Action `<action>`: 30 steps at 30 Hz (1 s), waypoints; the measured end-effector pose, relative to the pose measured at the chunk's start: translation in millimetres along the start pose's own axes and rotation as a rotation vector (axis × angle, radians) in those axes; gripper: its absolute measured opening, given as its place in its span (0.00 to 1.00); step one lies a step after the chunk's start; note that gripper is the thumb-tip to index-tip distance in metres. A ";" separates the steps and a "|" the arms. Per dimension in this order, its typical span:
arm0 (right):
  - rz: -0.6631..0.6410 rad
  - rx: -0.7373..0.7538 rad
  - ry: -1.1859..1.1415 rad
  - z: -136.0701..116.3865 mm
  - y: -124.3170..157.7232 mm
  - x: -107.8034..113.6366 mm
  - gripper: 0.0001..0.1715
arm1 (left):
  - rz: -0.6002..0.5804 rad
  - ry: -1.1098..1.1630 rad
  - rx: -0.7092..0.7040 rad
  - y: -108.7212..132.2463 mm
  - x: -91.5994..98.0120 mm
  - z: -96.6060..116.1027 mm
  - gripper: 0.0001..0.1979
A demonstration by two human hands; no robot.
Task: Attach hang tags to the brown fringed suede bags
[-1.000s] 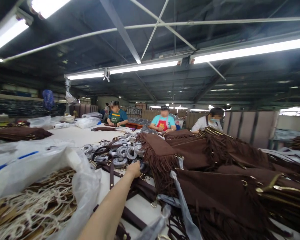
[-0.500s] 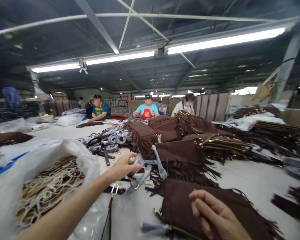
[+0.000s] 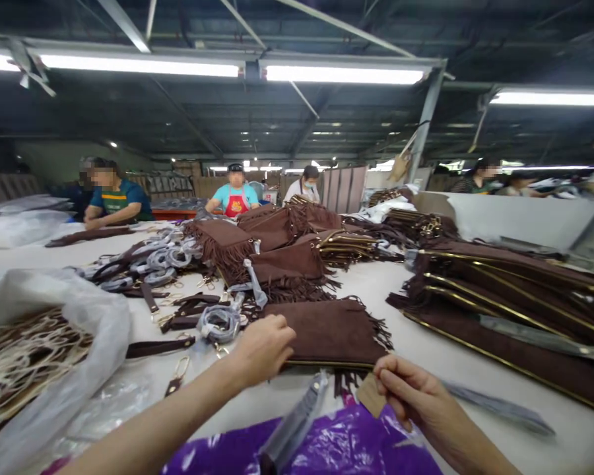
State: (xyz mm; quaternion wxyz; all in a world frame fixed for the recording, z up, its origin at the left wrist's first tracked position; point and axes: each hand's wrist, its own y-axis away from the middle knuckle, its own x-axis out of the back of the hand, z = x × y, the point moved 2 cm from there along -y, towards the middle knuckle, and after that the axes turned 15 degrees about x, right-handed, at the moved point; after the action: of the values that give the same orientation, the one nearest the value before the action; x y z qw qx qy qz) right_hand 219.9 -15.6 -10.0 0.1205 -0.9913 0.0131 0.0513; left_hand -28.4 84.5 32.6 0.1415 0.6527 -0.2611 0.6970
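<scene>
A brown fringed bag (image 3: pixel 327 326) with a gold zip edge lies flat before me. My left hand (image 3: pixel 267 349) is closed at its left front corner; what the curled fingers hold, if anything, is hidden. At the opposite front corner, my right hand (image 3: pixel 408 392) pinches a small tan tag (image 3: pixel 371 394) between thumb and fingers. Between my forearms, a plastic-wrapped strap (image 3: pixel 294 422) rests on purple plastic (image 3: pixel 356 442). A coiled wrapped strap (image 3: pixel 220 323) sits just left of the bag.
More brown bags (image 3: pixel 287 264) are piled behind, with another stack (image 3: pixel 505 297) at right. A clear plastic sack (image 3: pixel 113 310) holding tags with pale cords stands at left. Loose wrapped straps (image 3: pixel 163 257) are heaped beyond it. Several people sit across the white table (image 3: pixel 356 277).
The view has swung right, bringing the right stack and purple plastic into sight. My left hand has gone from reaching over the straps to the bag's corner. A tag now shows in my right hand.
</scene>
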 end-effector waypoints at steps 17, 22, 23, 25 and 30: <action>0.014 0.024 -0.007 13.6 -12.2 3.9 0.24 | -0.159 0.344 -0.019 -58.1 -5.3 -3.1 0.07; 0.081 -0.013 -0.039 29.7 -12.3 5.1 0.26 | -0.305 0.345 -0.024 -45.3 -8.3 -8.6 0.02; 0.099 -0.017 -0.016 35.1 -12.0 5.6 0.27 | -0.330 0.319 -0.027 -42.7 -11.0 -6.5 0.03; 0.138 0.004 0.057 44.0 -12.8 6.4 0.30 | -0.327 0.259 -0.042 -39.5 -16.1 0.7 0.05; 0.128 0.107 0.328 40.3 -12.5 5.3 0.24 | -0.194 0.165 -0.039 -43.8 -17.7 16.3 0.05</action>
State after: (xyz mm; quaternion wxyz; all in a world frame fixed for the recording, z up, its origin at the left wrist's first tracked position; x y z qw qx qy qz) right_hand 221.7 6.2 -46.5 0.1658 -0.9757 0.0983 -0.1042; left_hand 10.7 114.2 23.1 0.2421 0.6124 -0.1977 0.7261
